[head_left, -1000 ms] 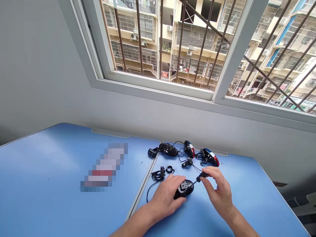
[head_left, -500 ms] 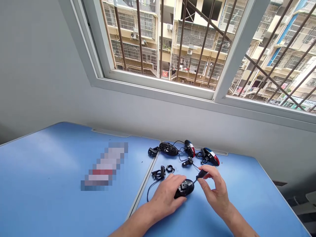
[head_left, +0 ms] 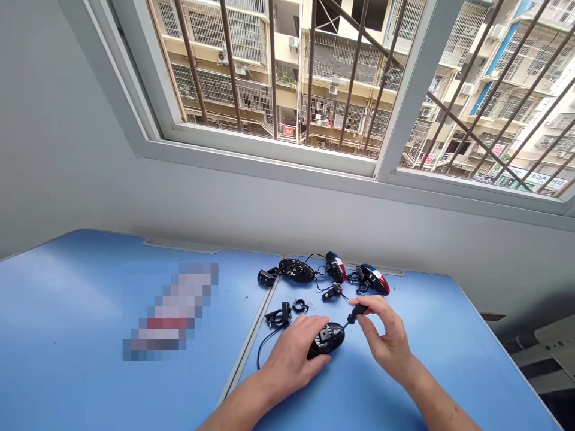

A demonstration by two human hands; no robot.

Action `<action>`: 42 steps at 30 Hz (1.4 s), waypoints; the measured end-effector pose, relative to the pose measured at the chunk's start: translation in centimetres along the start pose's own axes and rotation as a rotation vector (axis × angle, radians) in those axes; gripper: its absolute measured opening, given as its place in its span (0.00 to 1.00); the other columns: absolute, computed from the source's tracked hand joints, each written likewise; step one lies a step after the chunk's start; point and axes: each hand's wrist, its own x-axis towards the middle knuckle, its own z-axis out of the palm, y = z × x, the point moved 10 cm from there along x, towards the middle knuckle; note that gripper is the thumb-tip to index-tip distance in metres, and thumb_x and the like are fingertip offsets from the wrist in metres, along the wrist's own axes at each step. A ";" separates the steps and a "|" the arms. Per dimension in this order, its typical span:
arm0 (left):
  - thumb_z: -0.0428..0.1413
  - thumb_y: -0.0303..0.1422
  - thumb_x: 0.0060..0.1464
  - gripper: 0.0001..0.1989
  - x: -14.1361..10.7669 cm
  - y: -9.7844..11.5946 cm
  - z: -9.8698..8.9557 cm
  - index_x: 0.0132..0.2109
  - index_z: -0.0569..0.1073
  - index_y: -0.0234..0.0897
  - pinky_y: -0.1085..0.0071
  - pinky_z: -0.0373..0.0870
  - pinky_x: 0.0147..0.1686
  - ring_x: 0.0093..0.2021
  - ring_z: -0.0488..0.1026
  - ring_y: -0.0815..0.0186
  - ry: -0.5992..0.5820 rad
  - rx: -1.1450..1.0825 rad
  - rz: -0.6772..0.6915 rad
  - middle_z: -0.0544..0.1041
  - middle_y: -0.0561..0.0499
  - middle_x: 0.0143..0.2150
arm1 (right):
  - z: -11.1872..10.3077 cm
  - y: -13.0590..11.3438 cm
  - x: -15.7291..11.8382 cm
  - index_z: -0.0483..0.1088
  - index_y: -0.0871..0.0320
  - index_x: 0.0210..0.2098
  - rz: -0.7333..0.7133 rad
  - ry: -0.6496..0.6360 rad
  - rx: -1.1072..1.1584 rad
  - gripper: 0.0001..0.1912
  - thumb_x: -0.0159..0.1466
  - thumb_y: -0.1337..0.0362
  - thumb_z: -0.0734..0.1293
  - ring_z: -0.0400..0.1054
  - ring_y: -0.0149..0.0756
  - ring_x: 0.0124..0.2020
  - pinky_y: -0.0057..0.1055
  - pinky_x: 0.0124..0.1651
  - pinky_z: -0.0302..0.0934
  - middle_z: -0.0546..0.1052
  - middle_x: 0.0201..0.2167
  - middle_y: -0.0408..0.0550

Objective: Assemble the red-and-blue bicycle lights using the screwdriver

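My left hand (head_left: 296, 353) grips a glossy black oval device (head_left: 330, 339) against the blue table, fingers over its left end. Between the thumb and fingers of my right hand (head_left: 385, 335) is a small black screwdriver (head_left: 357, 313), its shaft pointing down-left at the device's right end. Whether the tip touches is too small to tell. A black clamp (head_left: 279, 315) with a cable lies just beyond my left hand, beside a black ring clamp (head_left: 300, 306). A small black part (head_left: 332, 292) lies beyond the screwdriver.
Along the blue table's (head_left: 179, 395) far side lie another black oval device (head_left: 296, 270), a small black switch (head_left: 268, 276) and two red, white and blue-topped devices (head_left: 335, 267), (head_left: 374, 279). A blurred-out item (head_left: 179, 305) lies left of the table seam. Behind stands a barred window.
The view has shifted, so the table items appear slightly further left. My left hand still grips the device, and the screwdriver in my right hand remains at its right end.
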 end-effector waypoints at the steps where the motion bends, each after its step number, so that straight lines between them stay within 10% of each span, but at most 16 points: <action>1: 0.58 0.26 0.45 0.23 0.0 0.0 0.0 0.51 0.69 0.39 0.59 0.68 0.45 0.43 0.70 0.55 0.003 0.004 0.003 0.77 0.48 0.47 | 0.0 -0.2 0.0 0.64 0.52 0.53 -0.012 0.012 -0.015 0.18 0.65 0.73 0.61 0.70 0.39 0.41 0.40 0.41 0.69 0.76 0.41 0.50; 22: 0.59 0.25 0.46 0.25 -0.1 -0.2 0.3 0.53 0.68 0.38 0.57 0.68 0.48 0.46 0.70 0.54 -0.009 -0.008 0.001 0.76 0.47 0.50 | -1.3 0.3 -0.2 0.67 0.52 0.47 0.003 0.120 -0.036 0.15 0.62 0.72 0.66 0.68 0.35 0.33 0.30 0.27 0.67 0.73 0.35 0.47; 42: 0.58 0.24 0.45 0.23 -0.1 0.4 0.1 0.51 0.69 0.38 0.58 0.67 0.46 0.44 0.69 0.55 -0.038 -0.015 -0.011 0.77 0.48 0.47 | -0.7 0.0 0.1 0.64 0.50 0.55 0.015 -0.190 0.133 0.24 0.64 0.77 0.61 0.71 0.38 0.43 0.37 0.39 0.70 0.76 0.47 0.50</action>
